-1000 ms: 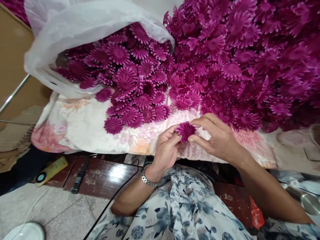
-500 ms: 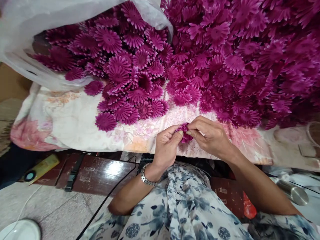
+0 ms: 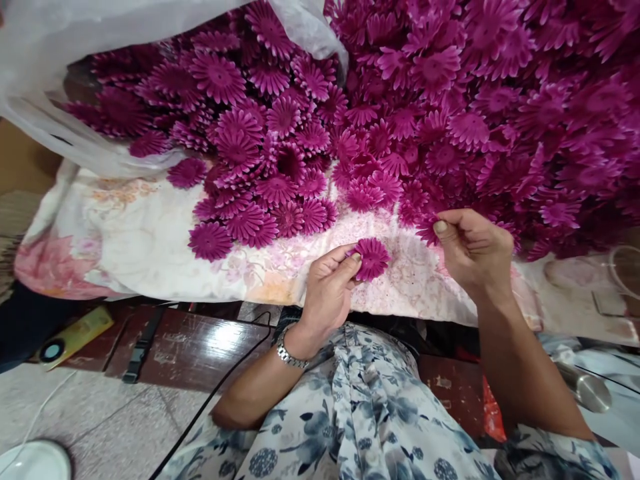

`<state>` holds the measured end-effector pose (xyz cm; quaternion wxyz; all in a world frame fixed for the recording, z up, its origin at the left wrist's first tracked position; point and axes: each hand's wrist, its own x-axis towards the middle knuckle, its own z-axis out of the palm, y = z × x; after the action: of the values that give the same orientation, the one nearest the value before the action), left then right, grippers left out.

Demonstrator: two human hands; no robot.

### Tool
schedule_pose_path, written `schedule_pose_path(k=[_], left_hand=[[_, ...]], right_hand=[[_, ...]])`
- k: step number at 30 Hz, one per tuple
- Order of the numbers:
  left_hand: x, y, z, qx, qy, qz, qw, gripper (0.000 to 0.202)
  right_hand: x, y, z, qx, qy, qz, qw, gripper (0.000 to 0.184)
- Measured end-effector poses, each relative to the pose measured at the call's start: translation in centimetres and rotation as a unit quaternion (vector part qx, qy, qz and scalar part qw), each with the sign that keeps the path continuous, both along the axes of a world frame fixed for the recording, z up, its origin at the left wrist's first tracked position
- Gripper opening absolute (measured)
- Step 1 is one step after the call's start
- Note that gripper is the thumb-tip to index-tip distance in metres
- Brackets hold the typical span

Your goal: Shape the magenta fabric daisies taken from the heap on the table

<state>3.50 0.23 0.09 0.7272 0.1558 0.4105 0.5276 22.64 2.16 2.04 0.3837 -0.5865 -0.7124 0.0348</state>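
My left hand (image 3: 327, 283) pinches the edge of a magenta artificial flower head (image 3: 373, 259) between thumb and forefinger. The flower faces up with its petals spread, above the flowered cloth. To the right, my right hand (image 3: 473, 250) is closed, thumb against forefinger, on another magenta flower piece (image 3: 427, 229) at the near edge of the big pile. Its curled fingers partly hide that piece. The large heap of loose magenta flower heads (image 3: 470, 127) spreads beyond my right hand. Stacked magenta flower heads (image 3: 237, 143) lie past my left hand.
A white plastic bag (image 3: 40, 80) opens around the stacked flowers at the left. Flowered cloth (image 3: 150, 233) covers the table. Below lie a dark red bench (image 3: 190, 350) with a black strap, a yellow object (image 3: 80, 337) and a black cable. A metal cylinder (image 3: 590, 390) is at lower right.
My right hand has left the flower in my left hand and moved right to the big pile, pinching another piece. The flower in my left hand now lies flat and spread.
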Motion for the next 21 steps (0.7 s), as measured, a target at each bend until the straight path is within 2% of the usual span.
schedule_pose_path(k=[2,4,8,10,15,21], left_hand=[[0.1,0.1,0.1,0.008,0.002,-0.009,1.000,0.024],[0.2,0.3,0.2,0.019,0.008,-0.013,1.000,0.023],[0.7,0.9,0.3,0.039,0.003,-0.012,0.999,0.020],[1.0,1.1,0.3,0.042,-0.009,-0.019,0.999,0.019],[1.6,1.2,-0.1,0.044,-0.005,-0.041,0.998,0.018],[1.6,1.2,-0.4,0.065,0.005,-0.036,0.997,0.017]], right_hand=[[-0.1,0.0,-0.3,-0.036,0.054,0.009,0.998,0.013],[-0.2,0.1,-0.3,-0.049,0.053,0.026,0.997,0.016],[-0.4,0.0,0.4,0.039,-0.125,0.006,0.991,0.021],[-0.9,-0.1,0.7,0.068,-0.155,0.016,0.986,0.024],[-3.2,-0.1,0.2,-0.005,-0.062,0.174,0.983,0.015],[-3.4,0.4,-0.1,-0.023,-0.005,0.209,0.978,0.009]])
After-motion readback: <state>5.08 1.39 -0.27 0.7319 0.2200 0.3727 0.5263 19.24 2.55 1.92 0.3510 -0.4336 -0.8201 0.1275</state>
